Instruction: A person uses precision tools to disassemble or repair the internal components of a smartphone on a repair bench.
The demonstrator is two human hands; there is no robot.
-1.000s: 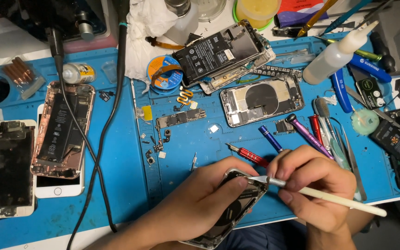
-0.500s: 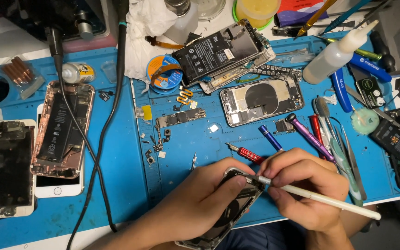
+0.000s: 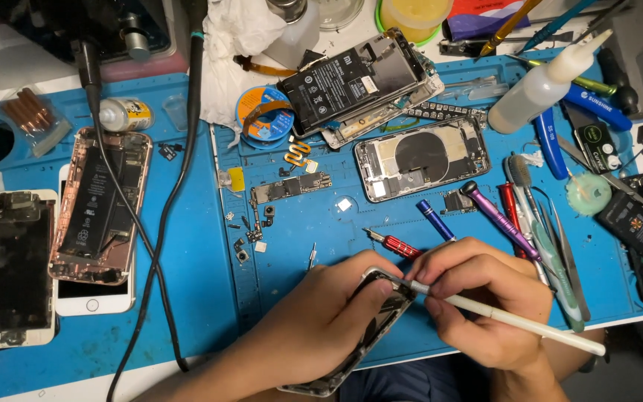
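Head view: left hand (image 3: 321, 327) pinching opened phone frame (image 3: 370, 327) by its edges; right hand (image 3: 485, 305) pinching white stick tool (image 3: 515, 321). Frame likely light, stiff, fragile; edges safest.

A blue repair mat (image 3: 187, 298) covers the bench. Two opened phones (image 3: 98, 205) lie by its left edge, a black cable (image 3: 165, 216) crosses it, a solder spool (image 3: 263, 112) sits toward its far edge, and screwdrivers (image 3: 500, 216) lie toward its right edge.
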